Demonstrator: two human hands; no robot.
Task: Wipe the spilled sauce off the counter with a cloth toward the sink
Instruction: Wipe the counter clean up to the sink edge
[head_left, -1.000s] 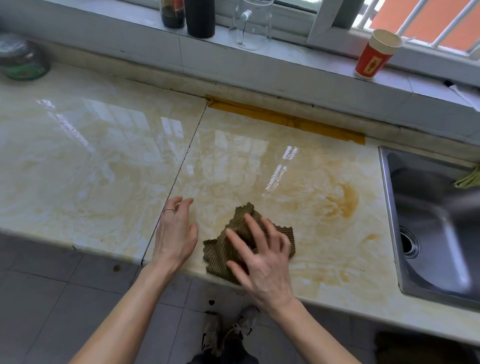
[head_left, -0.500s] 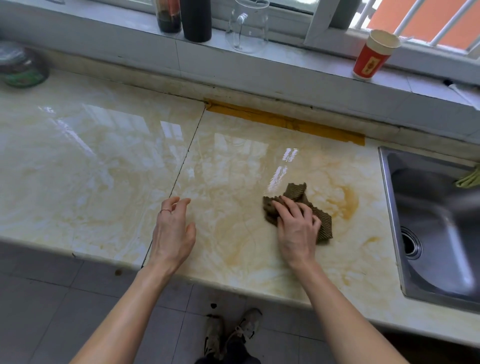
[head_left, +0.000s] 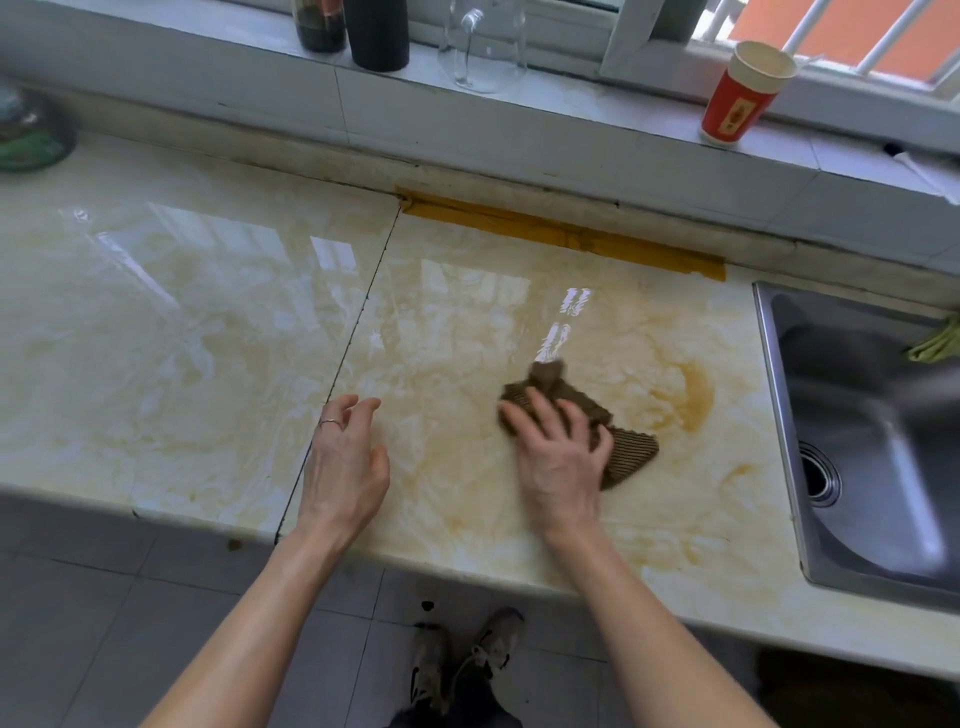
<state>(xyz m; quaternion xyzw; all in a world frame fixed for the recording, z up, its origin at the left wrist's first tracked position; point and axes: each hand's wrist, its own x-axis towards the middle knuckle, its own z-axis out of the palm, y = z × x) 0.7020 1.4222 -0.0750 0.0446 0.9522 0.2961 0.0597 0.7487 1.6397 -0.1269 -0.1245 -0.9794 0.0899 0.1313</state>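
A crumpled brown ribbed cloth (head_left: 626, 447) lies on the pale marble counter (head_left: 197, 332), right of the middle. My right hand (head_left: 558, 457) presses flat on the cloth's left part, fingers spread. Orange-brown sauce smears (head_left: 698, 397) stain the counter just right of the cloth, between it and the steel sink (head_left: 878, 431). My left hand (head_left: 345, 457) hovers or rests near the front edge by the tile seam, fingers loosely curled, holding nothing; a ring is on one finger.
On the window ledge stand a red paper cup (head_left: 743, 93), a clear glass jug (head_left: 483, 47), a black bottle (head_left: 376, 31) and a dark sauce bottle (head_left: 319, 23). A covered bowl (head_left: 28, 135) sits far left. A green rag (head_left: 937, 345) hangs in the sink.
My right hand has pushed the cloth from the front edge up and to the right toward the sauce stain and sink. The left hand has stayed near the seam.
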